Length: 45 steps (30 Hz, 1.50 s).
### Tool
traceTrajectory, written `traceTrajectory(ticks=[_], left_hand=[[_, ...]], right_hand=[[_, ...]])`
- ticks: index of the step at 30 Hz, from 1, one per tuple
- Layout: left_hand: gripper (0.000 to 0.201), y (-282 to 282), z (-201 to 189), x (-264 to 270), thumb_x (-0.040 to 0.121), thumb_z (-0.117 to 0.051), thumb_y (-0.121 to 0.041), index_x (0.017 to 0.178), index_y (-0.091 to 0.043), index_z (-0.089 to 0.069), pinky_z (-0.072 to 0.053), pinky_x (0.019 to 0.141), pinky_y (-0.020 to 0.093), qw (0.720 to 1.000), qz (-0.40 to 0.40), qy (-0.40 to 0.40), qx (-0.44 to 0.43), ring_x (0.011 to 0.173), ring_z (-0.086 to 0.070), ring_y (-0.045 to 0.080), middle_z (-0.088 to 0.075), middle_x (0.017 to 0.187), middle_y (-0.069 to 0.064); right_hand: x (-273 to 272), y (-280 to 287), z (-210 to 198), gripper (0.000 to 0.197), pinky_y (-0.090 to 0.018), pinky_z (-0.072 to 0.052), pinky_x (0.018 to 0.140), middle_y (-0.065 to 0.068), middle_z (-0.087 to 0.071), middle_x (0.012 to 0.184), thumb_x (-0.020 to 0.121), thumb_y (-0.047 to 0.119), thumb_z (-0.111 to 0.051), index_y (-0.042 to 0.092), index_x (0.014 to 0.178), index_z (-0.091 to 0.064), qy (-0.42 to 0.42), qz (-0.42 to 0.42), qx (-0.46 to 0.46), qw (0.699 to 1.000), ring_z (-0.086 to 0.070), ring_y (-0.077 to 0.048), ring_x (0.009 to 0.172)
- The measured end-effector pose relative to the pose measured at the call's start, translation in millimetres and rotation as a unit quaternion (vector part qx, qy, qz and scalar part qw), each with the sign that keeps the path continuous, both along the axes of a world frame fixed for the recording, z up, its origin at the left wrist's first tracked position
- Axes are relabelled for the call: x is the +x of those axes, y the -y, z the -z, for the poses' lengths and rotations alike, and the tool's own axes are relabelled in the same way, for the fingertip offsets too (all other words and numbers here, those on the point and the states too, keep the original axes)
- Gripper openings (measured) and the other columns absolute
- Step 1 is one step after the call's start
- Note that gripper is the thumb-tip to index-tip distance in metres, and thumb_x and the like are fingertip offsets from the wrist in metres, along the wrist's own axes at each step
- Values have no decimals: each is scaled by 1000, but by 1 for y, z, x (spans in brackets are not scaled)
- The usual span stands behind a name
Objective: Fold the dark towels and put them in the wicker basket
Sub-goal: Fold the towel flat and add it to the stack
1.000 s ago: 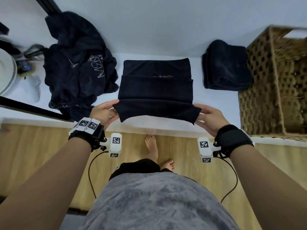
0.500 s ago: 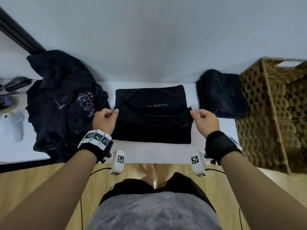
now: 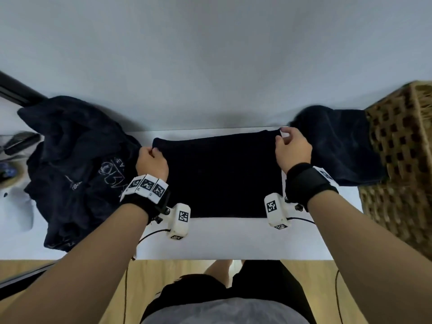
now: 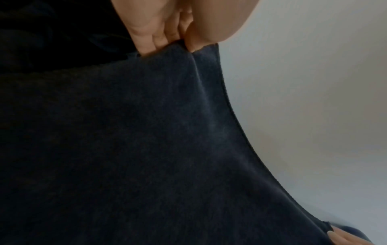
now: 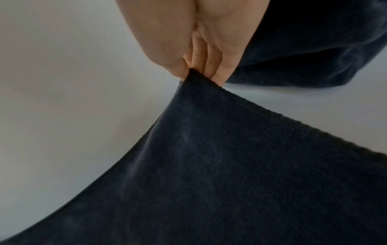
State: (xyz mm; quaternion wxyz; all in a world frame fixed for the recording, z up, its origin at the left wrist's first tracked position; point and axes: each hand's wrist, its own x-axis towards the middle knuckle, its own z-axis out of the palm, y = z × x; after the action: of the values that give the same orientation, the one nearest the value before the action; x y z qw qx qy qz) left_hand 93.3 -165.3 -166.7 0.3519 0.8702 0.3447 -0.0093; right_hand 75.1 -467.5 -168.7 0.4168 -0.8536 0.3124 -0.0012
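Observation:
A dark towel (image 3: 222,176) lies folded over on the white table (image 3: 233,239), straight ahead of me. My left hand (image 3: 153,160) pinches its far left corner; the left wrist view shows thumb and fingers (image 4: 163,38) closed on the cloth (image 4: 146,132). My right hand (image 3: 291,146) pinches the far right corner, with the fingertips (image 5: 211,66) nipping the towel's tip (image 5: 230,165). A second folded dark towel (image 3: 339,146) lies to the right, against the wicker basket (image 3: 402,155).
A heap of dark cloth with white print (image 3: 74,164) fills the table's left side. The basket stands at the table's right end, close to my right forearm. A grey wall (image 3: 210,54) runs behind the table. Wooden floor (image 3: 163,272) shows below the near edge.
Both hands carried the towel's near edge up and away from me, laying it over the far edge. The hands now sit at the far corners, and the towel shows as one flat layer.

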Motion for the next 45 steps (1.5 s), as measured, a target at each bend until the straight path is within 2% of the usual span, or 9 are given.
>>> traceTrajectory(ticks=[6,11,19,24,27,32,38,42,45], left_hand=[[31,10,13,21,93,-51,-9,123,-6,-53,-39,80,29,995,0,-101,17,110,-60,31,-63,122,16],[43,6,26,29,90,-57,-16,128,2,-52,-45,88,34,980,59,-184,36,114,-58,35,-59,128,20],[53,9,37,39,89,-67,-35,124,2,-54,-44,91,35,977,77,-185,73,113,-56,33,-49,133,21],[29,12,40,36,91,-62,-23,115,-10,-50,-39,72,27,992,25,-118,22,97,-61,27,-62,112,9],[18,13,36,26,93,-59,-16,103,-16,-44,-40,68,28,998,25,-53,15,80,-56,21,-57,95,4],[15,6,33,14,91,-64,-17,105,-10,-66,-39,75,20,997,76,3,18,93,-62,20,-68,105,6],[3,2,8,8,83,-73,-19,84,-20,-71,-50,77,24,991,31,17,-128,80,-64,13,-70,86,-3],[14,1,-18,-10,77,-76,-9,70,-19,-69,-43,50,12,962,-19,67,-263,45,-53,-2,-59,50,-15],[17,1,-35,-25,78,-73,-7,67,-18,-68,-46,57,19,946,-24,106,-306,56,-55,7,-61,61,-5]], right_hand=[[21,2,28,28,-14,-35,87,-9,-70,116,95,12,-55,9,120,-66,-55,-26,-20,998,-62,-25,110],[24,2,47,25,-15,-35,83,-9,-70,112,91,21,-63,8,111,-69,-78,-51,-25,995,-63,-25,106],[40,4,59,24,-17,-38,80,-7,-69,102,86,24,-71,9,105,-71,-86,-70,-30,993,-63,-20,94],[42,1,61,11,-16,-39,76,10,-63,83,81,28,-75,27,87,-66,-104,-58,11,993,-57,-8,80],[40,1,59,11,-15,-39,74,10,-62,82,81,28,-75,26,88,-67,-116,-71,22,991,-57,-8,79],[37,2,48,14,-15,-41,80,11,-62,81,77,26,-75,22,90,-74,-86,-43,12,995,-58,-8,82],[20,2,17,16,-1,-35,50,19,-61,66,68,26,-77,26,62,-63,-43,5,67,997,-55,3,61],[-12,1,-6,14,-18,-48,67,13,-66,70,69,25,-81,25,67,-67,-8,41,110,993,-61,-6,68],[-41,2,-24,17,-11,-47,70,16,-64,69,72,28,-84,24,67,-68,29,69,105,992,-60,-2,71]])
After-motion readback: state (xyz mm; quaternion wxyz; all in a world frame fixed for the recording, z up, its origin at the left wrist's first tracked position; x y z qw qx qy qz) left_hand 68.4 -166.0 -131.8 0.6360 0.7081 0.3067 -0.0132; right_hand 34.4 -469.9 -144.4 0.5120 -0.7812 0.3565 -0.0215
